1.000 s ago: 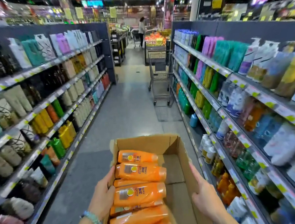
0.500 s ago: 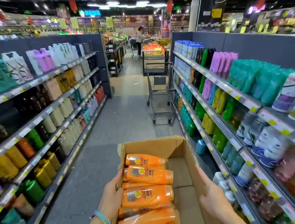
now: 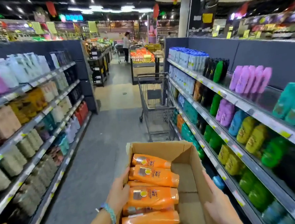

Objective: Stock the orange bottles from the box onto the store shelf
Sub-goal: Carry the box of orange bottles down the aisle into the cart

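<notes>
An open cardboard box (image 3: 165, 148) is carried low in front of me in the store aisle. Several orange bottles (image 3: 153, 176) lie stacked on their sides in its left half; the right half shows bare cardboard. My left hand (image 3: 118, 193) presses flat against the box's left wall, a beaded band on its wrist. My right hand (image 3: 216, 202) holds the box's right wall. Shelves (image 3: 213, 124) full of coloured bottles run along my right side, close to the box.
A metal shopping cart (image 3: 156, 107) stands in the aisle just ahead, against the right shelving. Stocked shelves (image 3: 43, 118) line the left side too. A person (image 3: 126, 46) stands far down by a produce stand (image 3: 143, 58). Grey floor runs between the shelves.
I have walked forward along the aisle with the box; the cart and far end appear nearer, and the view has lifted. Both hands keep their hold on the box sides.
</notes>
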Tool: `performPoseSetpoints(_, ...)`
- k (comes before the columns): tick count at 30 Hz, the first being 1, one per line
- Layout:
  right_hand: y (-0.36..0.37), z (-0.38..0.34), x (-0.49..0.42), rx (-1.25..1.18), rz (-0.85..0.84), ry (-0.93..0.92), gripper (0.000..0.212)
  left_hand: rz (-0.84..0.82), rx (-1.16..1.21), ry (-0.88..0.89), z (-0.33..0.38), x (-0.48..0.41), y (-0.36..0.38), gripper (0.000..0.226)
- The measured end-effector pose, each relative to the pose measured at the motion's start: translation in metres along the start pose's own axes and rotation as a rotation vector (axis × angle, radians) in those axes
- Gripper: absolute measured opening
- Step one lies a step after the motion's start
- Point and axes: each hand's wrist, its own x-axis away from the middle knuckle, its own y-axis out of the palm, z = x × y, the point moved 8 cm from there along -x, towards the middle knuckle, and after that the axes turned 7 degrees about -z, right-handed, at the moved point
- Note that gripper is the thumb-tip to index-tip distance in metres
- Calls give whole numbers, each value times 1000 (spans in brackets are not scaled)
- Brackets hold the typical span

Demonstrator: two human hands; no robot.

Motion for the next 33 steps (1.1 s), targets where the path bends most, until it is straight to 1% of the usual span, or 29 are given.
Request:
performPoseSetpoints(2, -14, -15, -63, -53, 47, -67, 89, -36, -1, 15, -1, -69, -9, 62)
performPoseSetpoints(3, -18, -18, -89, -34, 58, -78, 86, -37, -11, 20, 4, -95, -13, 64)
performPoseSetpoints(5, -23, -14, -158, -69, 43, -45, 83, -22, -17, 8, 6, -160, -20, 65)
performPoseSetpoints(6, -27, -5, -196, -98, 39, -25, 85, -9, -20, 5, 10, -192, -23, 64)
performPoseSetpoints(8, -38, 7, -261, -66, 45, 37, 95, 21, -23, 20, 19, -252, -28, 65)
performPoseSetpoints(9, -48, 7, -295, -57, 50, 37, 98, 31, -26, 36, 25, -284, -29, 65)
performPoseSetpoints(12, -83, -4, -394, -15, 56, 2, 98, 28, -19, 43, 38, -386, -31, 65)
performPoseSetpoints(16, -131, -26, -504, 65, 25, 51, 97, 44, -45, 66, 73, -502, -40, 67)
performPoseSetpoints(20, -179, -42, -610, 74, 25, 50, 96, 54, -30, 59, 101, -615, -39, 65)
performPoseSetpoints(22, -194, -43, -660, 67, 36, 54, 97, 66, -6, 74, 108, -666, -37, 65)
performPoseSetpoints(27, -224, -42, -804, 70, 100, -47, 105, 55, 54, 75, 111, -808, -27, 67)
performPoseSetpoints(31, -239, -31, -921, 124, 120, 18, 104, 71, 60, 89, 109, -928, -24, 67)
performPoseSetpoints(33, -248, -30, -968, 67, 128, 43, 104, 74, 26, 98, 111, -983, -23, 70)
